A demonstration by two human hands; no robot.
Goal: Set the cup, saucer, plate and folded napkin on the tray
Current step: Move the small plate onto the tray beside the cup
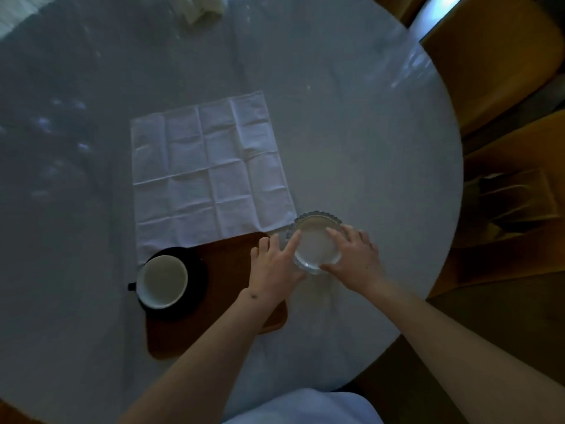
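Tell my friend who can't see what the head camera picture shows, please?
Two bare hands, left hand and right hand, hold a small clear glass plate beside the right edge of a brown tray on a round grey table. A white cup sits on a black saucer on the tray. A white napkin lies unfolded behind.

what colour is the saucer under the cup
Black, seen in the head view: the saucer under the white cup.

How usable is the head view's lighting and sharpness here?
Head view: dim and bluish, glare streaks on the round grey table, wide-angle bending at the edges; the small scalloped clear glass plate looks soft, slightly blurred.
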